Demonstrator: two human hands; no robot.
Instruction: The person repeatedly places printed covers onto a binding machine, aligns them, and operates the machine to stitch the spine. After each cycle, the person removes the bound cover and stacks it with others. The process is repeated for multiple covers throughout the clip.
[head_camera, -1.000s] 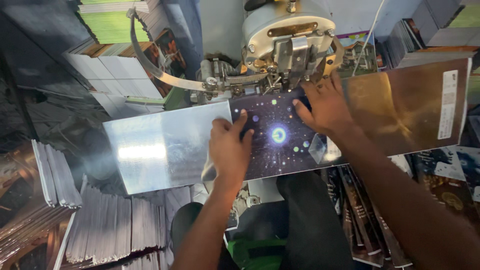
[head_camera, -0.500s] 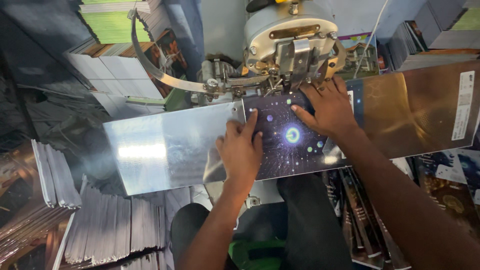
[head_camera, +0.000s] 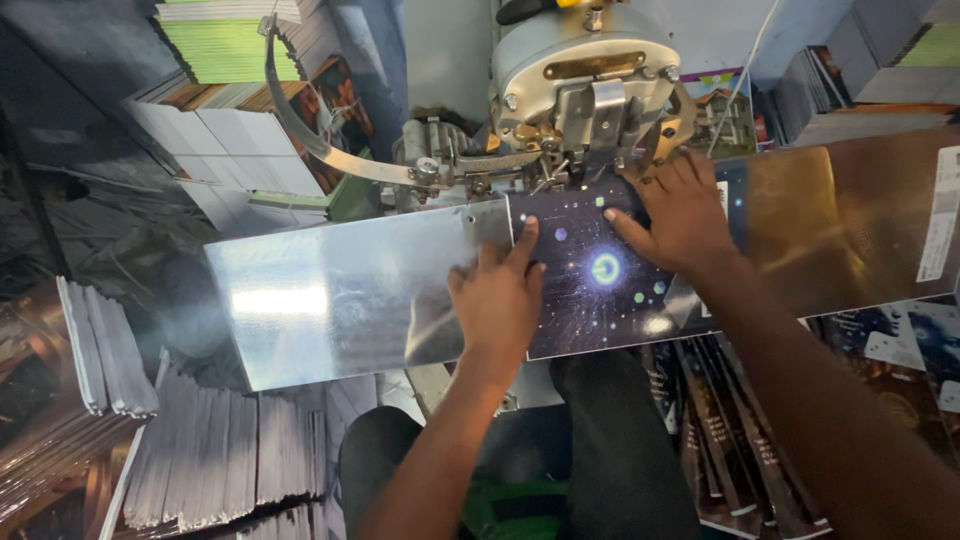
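Note:
A dark booklet (head_camera: 600, 275) with a starry cover and a glowing ring lies on a shiny metal saddle plate (head_camera: 340, 300) under the head of a stitching machine (head_camera: 590, 90). My left hand (head_camera: 497, 300) presses flat on the booklet's left edge, fingers apart, index finger pointing up toward the machine. My right hand (head_camera: 680, 215) lies flat on the booklet's upper right part, just below the machine head. Neither hand grips anything.
A gold-brown shiny sheet (head_camera: 850, 230) extends right of the booklet. Stacks of printed booklets (head_camera: 200, 460) stand at lower left, more stacks (head_camera: 240, 150) behind the plate at upper left, and dark booklets (head_camera: 760, 430) at lower right. My legs (head_camera: 560, 470) are below the plate.
The booklet and both hands have slid to the right along the plate under the machine head.

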